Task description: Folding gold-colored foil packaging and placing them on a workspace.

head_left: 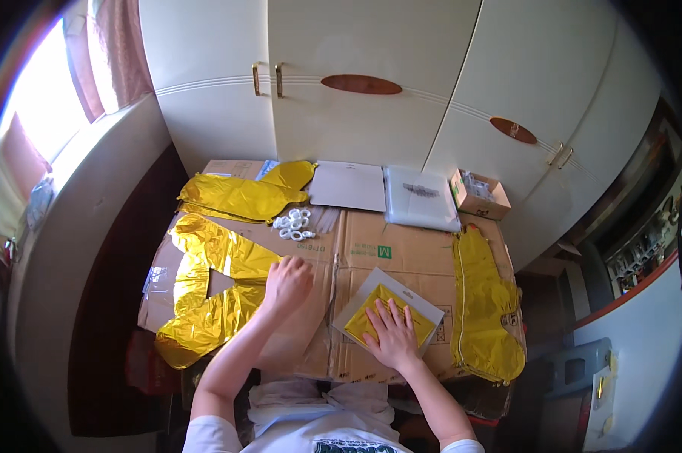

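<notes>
My right hand [392,332] lies flat with fingers spread on a folded piece of yellow foil [358,320], which rests on a white card [377,278]. To the left, my left hand [289,282] is closed at the right tip of a flat yellow foil balloon [239,255] that has a gap in its middle. Whatever its curled fingers hold, if anything, is hidden. Another flat foil balloon [243,198] lies at the far left, and a third foil balloon [477,302] stretches along the right edge.
Flattened cardboard [356,241] covers the table. Several white ribbon rolls [294,224] sit near its middle. Along the back are a white sheet [348,186], a stack of clear plastic bags [420,200] and a small open box [480,198]. Cabinets [363,45] stand behind.
</notes>
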Demonstrator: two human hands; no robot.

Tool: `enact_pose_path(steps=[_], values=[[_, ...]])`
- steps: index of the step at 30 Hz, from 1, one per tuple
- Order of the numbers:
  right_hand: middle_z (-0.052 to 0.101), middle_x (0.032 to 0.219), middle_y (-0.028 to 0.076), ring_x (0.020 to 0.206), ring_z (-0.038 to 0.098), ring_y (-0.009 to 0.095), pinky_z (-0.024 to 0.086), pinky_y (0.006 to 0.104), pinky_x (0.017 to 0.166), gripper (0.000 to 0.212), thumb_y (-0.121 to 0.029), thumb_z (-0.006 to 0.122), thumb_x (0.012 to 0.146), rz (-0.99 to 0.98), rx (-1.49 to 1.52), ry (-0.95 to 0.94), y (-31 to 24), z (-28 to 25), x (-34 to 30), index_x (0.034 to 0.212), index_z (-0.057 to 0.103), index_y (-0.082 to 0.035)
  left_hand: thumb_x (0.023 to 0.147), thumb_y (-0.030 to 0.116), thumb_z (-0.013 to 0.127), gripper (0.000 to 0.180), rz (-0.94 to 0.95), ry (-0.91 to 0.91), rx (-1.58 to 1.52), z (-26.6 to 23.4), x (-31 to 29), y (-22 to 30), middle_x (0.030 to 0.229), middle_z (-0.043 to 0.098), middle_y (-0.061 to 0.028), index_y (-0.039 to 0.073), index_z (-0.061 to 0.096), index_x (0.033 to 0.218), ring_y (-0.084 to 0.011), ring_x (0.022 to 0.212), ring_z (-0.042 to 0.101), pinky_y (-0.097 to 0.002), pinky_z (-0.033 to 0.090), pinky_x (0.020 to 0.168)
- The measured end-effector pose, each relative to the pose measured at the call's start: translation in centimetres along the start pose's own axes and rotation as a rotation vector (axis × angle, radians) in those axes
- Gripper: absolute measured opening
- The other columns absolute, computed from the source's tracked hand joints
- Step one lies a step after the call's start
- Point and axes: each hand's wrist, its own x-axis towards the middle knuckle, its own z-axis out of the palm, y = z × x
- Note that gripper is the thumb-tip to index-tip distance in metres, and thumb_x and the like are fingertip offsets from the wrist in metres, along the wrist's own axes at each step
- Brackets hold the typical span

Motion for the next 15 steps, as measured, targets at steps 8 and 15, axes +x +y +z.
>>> enact_pose_path(steps=[8, 15], values=[[0.042, 0.15, 0.017, 0.143, 0.033, 0.035, 0.019, 0.0585, 0.116, 0.062, -0.047, 0.056, 0.093, 0.02, 0.072, 0.082, 0.1, 0.0, 0.1, 0.143, 0.047, -0.011, 0.081, 0.021, 0.062, 0.015, 0.022, 0.089, 0.18, 5.7, 10.1, -3.4, 0.093, 0.065, -0.0095, 0.009, 0.07, 0.081, -0.028, 0.094, 0.064, -0.0445, 0.05, 0.079], [0.057, 0.124, 0.011, 0.12, 0.052, 0.03, 0.039, 0.0518, 0.1, 0.044, -0.035, 0.07, 0.084, -0.064, 0.142, 0.232, -0.6, -2.5, -0.9, 0.118, 0.062, -0.009, 0.083, 0.017, 0.057, 0.019, -0.106, 0.068, 0.277, 9.1, 13.4, -2.3, 0.098, 0.068, -0.0104, 0.008, 0.073, 0.085, -0.0282, 0.092, 0.068, -0.0432, 0.053, 0.074]])
